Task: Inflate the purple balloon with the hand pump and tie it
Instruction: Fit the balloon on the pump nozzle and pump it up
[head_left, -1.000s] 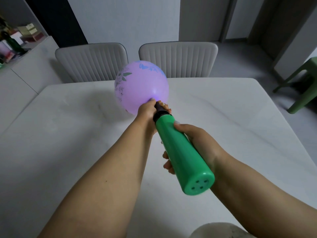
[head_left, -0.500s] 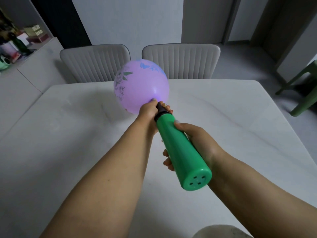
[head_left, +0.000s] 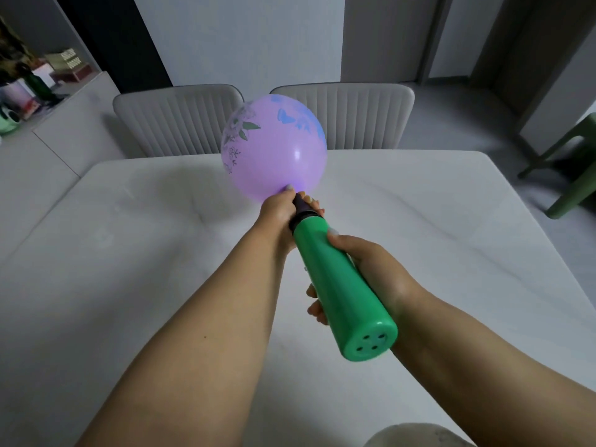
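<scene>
Now left grip [head_left: 278, 210] pinches balloon [head_left: 274, 148] neck on pump [head_left: 338, 288] nozzle; right grip [head_left: 371, 269] clasps barrel.

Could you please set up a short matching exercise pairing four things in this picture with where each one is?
Things:
1. balloon
2. left hand
3. right hand
4. stool

Places:
A. wrapped around the green pump body
B. on the floor right of the table
C. on the pump's nozzle, above the table
D. pinching the balloon's neck at the nozzle

Pairs: 1-C, 2-D, 3-A, 4-B
</scene>
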